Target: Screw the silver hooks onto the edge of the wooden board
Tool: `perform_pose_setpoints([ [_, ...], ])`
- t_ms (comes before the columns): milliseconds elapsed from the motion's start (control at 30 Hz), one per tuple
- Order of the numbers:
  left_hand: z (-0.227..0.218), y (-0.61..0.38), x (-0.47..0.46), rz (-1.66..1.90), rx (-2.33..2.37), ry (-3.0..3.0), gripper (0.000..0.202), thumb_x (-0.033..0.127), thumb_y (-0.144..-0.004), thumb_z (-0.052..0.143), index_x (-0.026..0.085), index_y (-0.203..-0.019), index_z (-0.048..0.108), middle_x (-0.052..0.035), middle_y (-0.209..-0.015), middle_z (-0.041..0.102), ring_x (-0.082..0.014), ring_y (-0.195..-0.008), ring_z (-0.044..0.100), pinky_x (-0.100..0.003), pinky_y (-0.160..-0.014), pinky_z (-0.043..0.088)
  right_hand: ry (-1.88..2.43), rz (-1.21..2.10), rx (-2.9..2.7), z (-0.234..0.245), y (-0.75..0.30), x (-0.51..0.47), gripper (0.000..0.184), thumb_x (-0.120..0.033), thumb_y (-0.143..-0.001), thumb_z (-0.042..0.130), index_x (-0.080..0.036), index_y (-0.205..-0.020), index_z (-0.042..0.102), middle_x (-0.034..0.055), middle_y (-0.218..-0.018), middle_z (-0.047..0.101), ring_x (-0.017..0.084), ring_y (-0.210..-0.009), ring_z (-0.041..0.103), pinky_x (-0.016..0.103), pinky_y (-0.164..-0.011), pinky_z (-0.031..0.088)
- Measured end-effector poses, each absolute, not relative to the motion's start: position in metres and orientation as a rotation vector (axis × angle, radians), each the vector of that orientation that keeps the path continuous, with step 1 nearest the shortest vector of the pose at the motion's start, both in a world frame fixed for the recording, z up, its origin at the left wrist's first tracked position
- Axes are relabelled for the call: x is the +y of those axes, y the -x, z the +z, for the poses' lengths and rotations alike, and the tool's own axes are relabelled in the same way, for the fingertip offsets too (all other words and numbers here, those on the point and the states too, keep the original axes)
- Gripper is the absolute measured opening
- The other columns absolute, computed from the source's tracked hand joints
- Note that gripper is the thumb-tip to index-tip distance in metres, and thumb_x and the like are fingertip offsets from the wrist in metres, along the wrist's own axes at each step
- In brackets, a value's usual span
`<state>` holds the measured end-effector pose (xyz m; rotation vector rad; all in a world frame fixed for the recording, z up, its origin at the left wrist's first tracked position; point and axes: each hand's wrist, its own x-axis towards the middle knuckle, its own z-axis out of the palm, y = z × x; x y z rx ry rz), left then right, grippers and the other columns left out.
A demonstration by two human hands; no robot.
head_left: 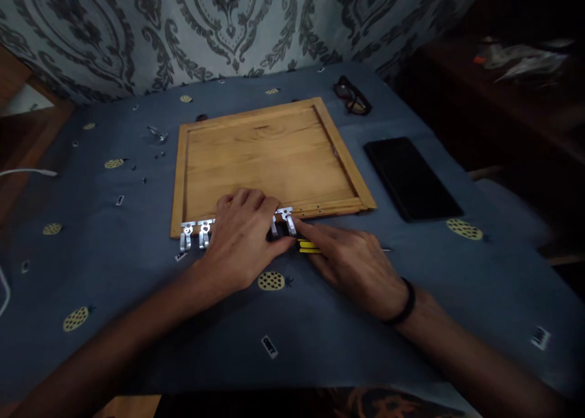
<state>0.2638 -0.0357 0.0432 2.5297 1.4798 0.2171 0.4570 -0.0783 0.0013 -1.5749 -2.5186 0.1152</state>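
A framed wooden board (260, 162) lies on the cloth, with a row of silver metal hooks (186, 236) along its near edge. My left hand (244, 238) is curled over that edge, covering the middle hooks; its thumb points right, beside the rightmost hook (287, 220). My right hand (356, 265) is closed around a screwdriver with a yellow and black handle (309, 245). The screwdriver's thin shaft (386, 249) sticks out to the right, past the hand. My right index finger reaches to the rightmost hook. Small dark holes show in the frame to the right of it.
A black tablet or large phone (414, 177) lies to the right of the board. Dark-framed glasses (351, 95) rest behind it. Several small screws (144, 180) and a small clear bag (156, 135) lie to the left. A white cable (31, 171) enters from the left.
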Motion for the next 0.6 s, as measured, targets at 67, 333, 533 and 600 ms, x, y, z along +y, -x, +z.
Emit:
perform_pose_setpoints([
  [67,0.0416,-0.2641,-0.0359,0.235,1.446,-2.529,0.028,0.039,-0.089,0.074,0.02,-0.109,0.069,-0.0067,-0.114,0.068,-0.0315,-0.116,0.056,-0.049,-0.097,0.044,1.562,0.143,-2.532,0.0016,-0.4577,-0.0785,0.065,-0.009,-0.085,0.058,-0.025,-0.147,0.055,-0.0004,-0.092,0.08,0.015,-0.072,0.074,0.025,-0.056,0.042],
  [333,0.0395,-0.2655,-0.0344,0.243,1.429,-2.533,0.021,0.035,-0.09,0.074,0.02,-0.104,0.07,-0.0063,-0.111,0.069,-0.0298,-0.115,0.056,-0.046,-0.097,0.044,1.579,0.203,-2.541,0.0057,-0.4574,-0.0779,0.064,-0.008,-0.086,0.056,-0.024,-0.148,0.054,0.0007,-0.093,0.079,0.016,-0.073,0.075,0.026,-0.057,0.043],
  [533,0.0407,-0.2666,-0.0328,0.204,1.415,-2.515,0.022,0.035,-0.09,0.073,0.018,-0.104,0.071,-0.007,-0.113,0.069,-0.031,-0.116,0.057,-0.048,-0.098,0.045,1.578,0.205,-2.549,0.006,-0.4576,-0.0776,0.065,-0.008,-0.085,0.057,-0.024,-0.148,0.055,0.0011,-0.092,0.079,0.016,-0.073,0.074,0.025,-0.057,0.042],
  [600,0.0408,-0.2663,-0.0329,0.2,1.41,-2.525,0.023,0.036,-0.09,0.073,0.018,-0.105,0.071,-0.0076,-0.115,0.069,-0.0314,-0.118,0.056,-0.049,-0.1,0.045,1.584,0.202,-2.55,0.0059,-0.4573,-0.0774,0.064,-0.008,-0.086,0.057,-0.023,-0.148,0.055,0.0012,-0.092,0.079,0.017,-0.073,0.074,0.026,-0.057,0.042],
])
